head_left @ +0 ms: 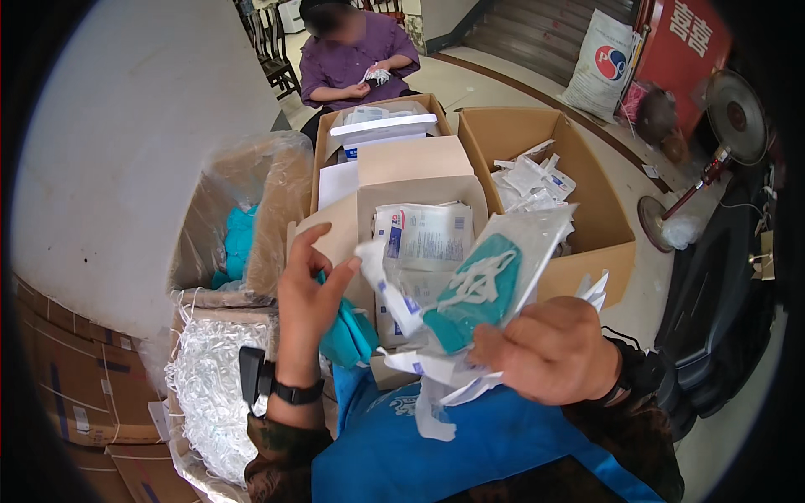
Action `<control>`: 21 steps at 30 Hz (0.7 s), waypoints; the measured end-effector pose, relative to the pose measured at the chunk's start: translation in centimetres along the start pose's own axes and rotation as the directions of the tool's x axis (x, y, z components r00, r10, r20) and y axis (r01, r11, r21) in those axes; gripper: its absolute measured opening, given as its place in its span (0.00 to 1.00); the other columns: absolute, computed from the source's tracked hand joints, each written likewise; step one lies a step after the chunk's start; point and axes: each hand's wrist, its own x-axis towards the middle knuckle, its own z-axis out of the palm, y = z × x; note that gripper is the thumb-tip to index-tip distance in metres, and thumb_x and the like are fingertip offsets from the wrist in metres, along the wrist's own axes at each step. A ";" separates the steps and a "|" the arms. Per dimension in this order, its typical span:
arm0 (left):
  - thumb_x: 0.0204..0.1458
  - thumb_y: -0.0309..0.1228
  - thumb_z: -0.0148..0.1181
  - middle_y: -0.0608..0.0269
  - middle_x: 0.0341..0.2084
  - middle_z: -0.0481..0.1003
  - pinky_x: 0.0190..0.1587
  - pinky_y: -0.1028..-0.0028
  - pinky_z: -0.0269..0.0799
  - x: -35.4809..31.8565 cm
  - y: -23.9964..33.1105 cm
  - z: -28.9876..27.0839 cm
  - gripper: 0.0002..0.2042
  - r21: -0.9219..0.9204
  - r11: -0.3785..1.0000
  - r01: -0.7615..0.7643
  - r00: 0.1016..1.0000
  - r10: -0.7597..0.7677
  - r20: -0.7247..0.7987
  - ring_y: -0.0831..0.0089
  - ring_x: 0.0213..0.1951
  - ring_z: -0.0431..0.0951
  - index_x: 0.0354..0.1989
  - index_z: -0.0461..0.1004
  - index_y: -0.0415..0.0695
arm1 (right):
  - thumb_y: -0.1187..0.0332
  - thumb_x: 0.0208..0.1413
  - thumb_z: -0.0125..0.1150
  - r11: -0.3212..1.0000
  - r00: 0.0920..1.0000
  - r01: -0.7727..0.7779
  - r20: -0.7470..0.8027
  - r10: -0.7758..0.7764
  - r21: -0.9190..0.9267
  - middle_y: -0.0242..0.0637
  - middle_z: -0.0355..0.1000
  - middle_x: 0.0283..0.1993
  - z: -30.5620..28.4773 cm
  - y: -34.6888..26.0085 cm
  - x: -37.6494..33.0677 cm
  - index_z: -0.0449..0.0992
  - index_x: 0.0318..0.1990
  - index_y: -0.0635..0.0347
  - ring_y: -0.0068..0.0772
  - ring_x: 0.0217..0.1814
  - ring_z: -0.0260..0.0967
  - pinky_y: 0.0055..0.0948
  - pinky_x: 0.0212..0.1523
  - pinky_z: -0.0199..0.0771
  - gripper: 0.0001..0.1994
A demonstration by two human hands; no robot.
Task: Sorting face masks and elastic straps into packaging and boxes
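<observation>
My right hand (553, 350) is closed around a clear plastic pouch (545, 230) above the open carton on my lap side. Inside the pouch lies a folded teal fabric piece (457, 320) with white strings bunched on top. Torn white-and-blue wrapper strips (394, 293) hang around it. My left hand (309, 281) is raised to the left of the pouch, fingers spread; its thumb is close to a strip's end. Beside my left wrist sits more teal fabric (348, 334). White printed packets (423, 236) lie in the carton (411, 161) before me.
A box of tangled white strings (214, 390) and a plastic-lined box with teal fabric (239, 243) stand left. At right, a carton (591, 189) holds white wrappers; beyond it stands a fan (734, 117). Opposite, a person in purple (352, 59) handles something white and dark.
</observation>
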 end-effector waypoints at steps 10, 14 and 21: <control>0.37 0.23 0.65 0.61 0.22 0.75 0.26 0.67 0.68 -3.6 6.6 -1.9 0.19 -0.127 0.851 -0.510 0.672 0.486 0.559 0.60 0.23 0.74 0.42 0.77 0.47 | 0.68 0.47 0.59 0.987 0.997 -0.076 0.000 0.077 0.144 0.31 0.66 0.27 2.7 0.4 0.7 0.69 0.35 0.56 0.29 0.25 0.71 0.28 0.21 0.68 0.08; 0.35 0.20 0.61 0.60 0.20 0.74 0.28 0.66 0.69 -4.0 6.7 -1.5 0.19 -0.112 0.912 -0.394 0.709 0.379 0.594 0.58 0.23 0.74 0.41 0.78 0.45 | 0.70 0.46 0.60 0.971 0.999 -0.014 0.031 0.007 0.237 0.30 0.68 0.27 3.6 0.2 0.3 0.72 0.38 0.59 0.30 0.24 0.71 0.27 0.19 0.67 0.11; 0.43 0.21 0.63 0.60 0.21 0.76 0.26 0.73 0.67 -4.2 4.8 -2.0 0.09 -0.204 0.936 -0.287 0.884 0.341 0.319 0.68 0.23 0.75 0.35 0.79 0.41 | 0.70 0.49 0.56 0.973 0.982 -0.188 0.001 0.189 0.136 0.36 0.69 0.25 2.1 4.1 -0.7 0.70 0.33 0.56 0.40 0.25 0.72 0.34 0.23 0.72 0.04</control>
